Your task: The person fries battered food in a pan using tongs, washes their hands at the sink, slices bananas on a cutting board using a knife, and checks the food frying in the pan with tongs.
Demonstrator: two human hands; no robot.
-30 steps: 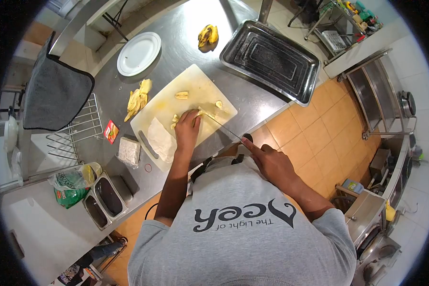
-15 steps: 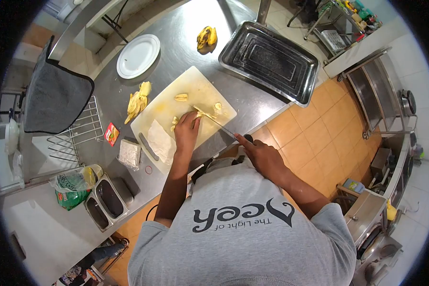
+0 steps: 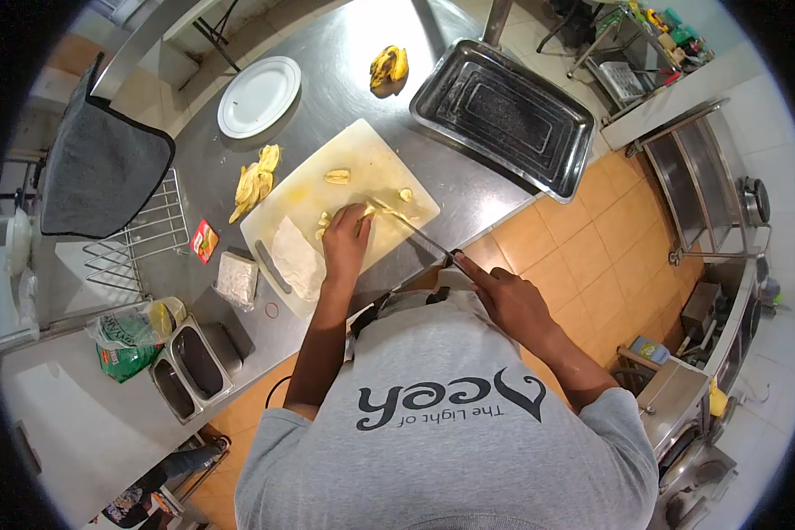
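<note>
Drawn back slightly, our right hand (image 3: 509,299) grips the knife (image 3: 415,230); our left hand (image 3: 345,243), best kept curled clear, steadies banana (image 3: 369,211).

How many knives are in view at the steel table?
1: the knife in the right hand, its blade over the cutting board. Others might be hidden.

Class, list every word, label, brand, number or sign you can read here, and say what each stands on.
"The Light of": grey T-shirt, upside down.
"Aceh", stylised first letter: same T-shirt, upside down.
Red packet: label too small to read.
Clear plastic bag: print too blurred to read.
Green packet: print too blurred to read.
</note>
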